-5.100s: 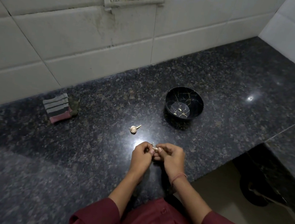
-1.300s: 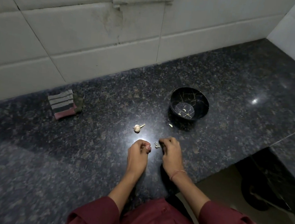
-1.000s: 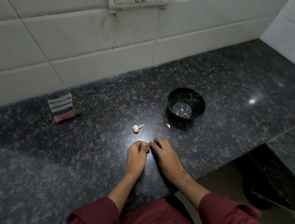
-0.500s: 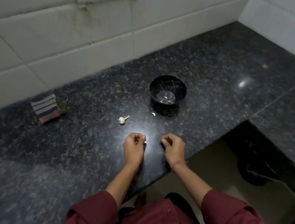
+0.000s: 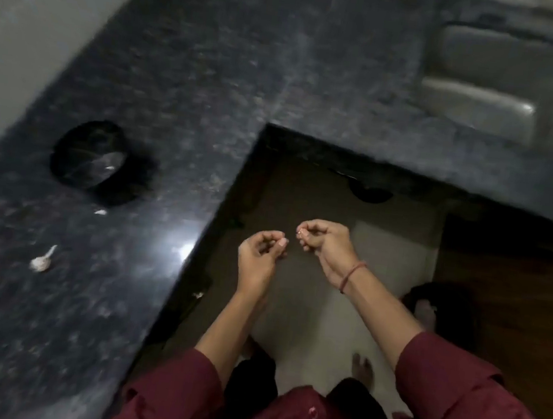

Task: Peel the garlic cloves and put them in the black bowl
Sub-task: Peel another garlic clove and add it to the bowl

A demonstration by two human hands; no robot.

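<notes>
While both hands hang past the counter's front edge, over the pale floor (image 5: 307,316), the small pale garlic piece (image 5: 41,260) lies on the dark speckled stone counter (image 5: 112,311). Its thin stalk points away and right, roughly toward the round black bowl (image 5: 90,155). The left hand (image 5: 259,255) and right hand (image 5: 326,246) are curled, and the blur hides whether they pinch anything. Bare counter separates garlic and edge.

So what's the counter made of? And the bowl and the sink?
Counter: polished stone, probably granite; dark, speckled, with bright glare.
Bowl: glossy black, maybe ceramic or plastic; the blur leaves it open.
Sink: dull grey metal, likely steel, with a soft sheen.
</notes>
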